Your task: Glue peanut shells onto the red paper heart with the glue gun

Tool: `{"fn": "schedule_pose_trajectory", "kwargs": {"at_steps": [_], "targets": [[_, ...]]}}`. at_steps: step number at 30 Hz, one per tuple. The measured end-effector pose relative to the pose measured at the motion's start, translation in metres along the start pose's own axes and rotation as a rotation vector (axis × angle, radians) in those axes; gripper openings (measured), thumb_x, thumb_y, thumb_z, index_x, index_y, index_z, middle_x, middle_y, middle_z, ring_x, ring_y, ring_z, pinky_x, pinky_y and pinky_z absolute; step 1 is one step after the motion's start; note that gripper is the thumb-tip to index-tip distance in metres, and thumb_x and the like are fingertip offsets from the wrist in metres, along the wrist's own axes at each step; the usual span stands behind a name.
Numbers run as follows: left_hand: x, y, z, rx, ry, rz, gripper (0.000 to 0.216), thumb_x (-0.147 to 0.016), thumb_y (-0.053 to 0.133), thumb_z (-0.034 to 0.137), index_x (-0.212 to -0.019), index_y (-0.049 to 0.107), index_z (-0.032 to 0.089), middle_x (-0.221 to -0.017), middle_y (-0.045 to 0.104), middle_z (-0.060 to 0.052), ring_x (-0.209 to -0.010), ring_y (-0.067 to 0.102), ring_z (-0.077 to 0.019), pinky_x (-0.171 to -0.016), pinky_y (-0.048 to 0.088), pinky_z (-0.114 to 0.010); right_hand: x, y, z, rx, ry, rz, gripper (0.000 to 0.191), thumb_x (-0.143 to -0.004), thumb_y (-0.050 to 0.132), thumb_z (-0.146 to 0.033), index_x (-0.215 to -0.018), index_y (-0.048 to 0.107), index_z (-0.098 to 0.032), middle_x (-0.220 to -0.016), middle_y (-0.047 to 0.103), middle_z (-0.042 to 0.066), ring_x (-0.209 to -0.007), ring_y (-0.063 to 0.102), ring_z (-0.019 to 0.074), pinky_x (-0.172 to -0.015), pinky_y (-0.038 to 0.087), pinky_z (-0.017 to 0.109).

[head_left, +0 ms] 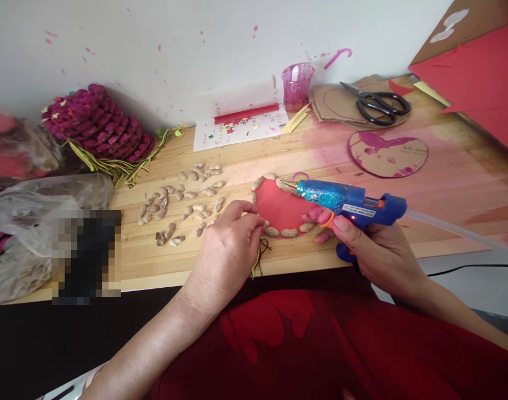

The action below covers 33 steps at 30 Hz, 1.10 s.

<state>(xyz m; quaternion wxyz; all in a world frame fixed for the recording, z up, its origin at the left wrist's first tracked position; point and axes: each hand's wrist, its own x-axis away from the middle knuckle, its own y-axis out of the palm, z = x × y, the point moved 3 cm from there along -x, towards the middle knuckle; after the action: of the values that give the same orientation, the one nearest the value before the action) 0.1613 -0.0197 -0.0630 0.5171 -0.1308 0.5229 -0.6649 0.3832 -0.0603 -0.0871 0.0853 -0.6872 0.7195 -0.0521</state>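
A red heart-shaped card (280, 208) lies near the front edge of the wooden table (446, 178), ringed with peanut shells. My right hand (373, 247) grips a blue glue gun (349, 201), its nozzle over the shells at the heart's upper edge. My left hand (229, 247) rests at the heart's left side, fingers curled and pinched against the rim. What it pinches is hidden. A loose scatter of peanuts (183, 203) lies just left of it.
Black scissors (377, 104) lie on cardboard at the back right beside a painted cardboard heart (388, 154). A pink cup (297, 86) and a printed sheet (240, 130) stand by the wall. A purple woven piece (99, 128) and plastic bags (37, 205) sit left. Red paper (483, 78) leans right.
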Motion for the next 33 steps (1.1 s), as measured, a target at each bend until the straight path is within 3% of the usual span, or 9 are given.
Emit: {"fn": "schedule_pose_trajectory", "kwargs": {"at_steps": [13,19,24,33], "targets": [[0.001,0.003,0.001,-0.040,0.032,-0.041,0.015,-0.090,0.064,0.005,-0.088,0.074,0.016,-0.102,0.071,-0.006,-0.083,0.071,-0.0164,-0.069,0.057,-0.026,0.001,0.000,0.001,0.014,0.009,0.004,0.035,-0.097,0.063,-0.054,-0.077,0.077,-0.029,-0.100,0.079,0.001,-0.078,0.071,0.0169,-0.068,0.057,0.030],[0.000,-0.005,-0.007,0.089,0.003,-0.065,0.022,-0.093,0.059,0.005,-0.103,0.074,0.018,-0.107,0.074,-0.005,-0.094,0.072,-0.0163,-0.083,0.059,-0.028,0.001,0.000,0.001,0.010,0.013,0.007,0.036,-0.097,0.063,-0.055,-0.077,0.076,-0.028,-0.100,0.079,0.002,-0.078,0.071,0.0188,-0.070,0.058,0.033],[-0.002,-0.009,-0.019,0.226,-0.099,-0.093,0.028,-0.091,0.058,0.003,-0.104,0.075,0.020,-0.103,0.075,-0.005,-0.093,0.071,-0.0158,-0.086,0.060,-0.029,0.000,0.000,0.000,-0.007,0.042,-0.007,0.031,-0.096,0.063,-0.056,-0.087,0.078,-0.030,-0.104,0.079,0.003,-0.080,0.072,0.0208,-0.066,0.057,0.034],[-0.004,-0.008,-0.018,0.242,-0.074,-0.073,0.025,-0.091,0.059,0.002,-0.099,0.077,0.019,-0.103,0.073,-0.006,-0.095,0.070,-0.0158,-0.087,0.059,-0.029,-0.001,0.002,0.000,0.003,0.056,-0.008,0.032,-0.096,0.063,-0.057,-0.100,0.078,-0.028,-0.103,0.078,0.004,-0.075,0.071,0.0193,-0.058,0.053,0.031]]}}
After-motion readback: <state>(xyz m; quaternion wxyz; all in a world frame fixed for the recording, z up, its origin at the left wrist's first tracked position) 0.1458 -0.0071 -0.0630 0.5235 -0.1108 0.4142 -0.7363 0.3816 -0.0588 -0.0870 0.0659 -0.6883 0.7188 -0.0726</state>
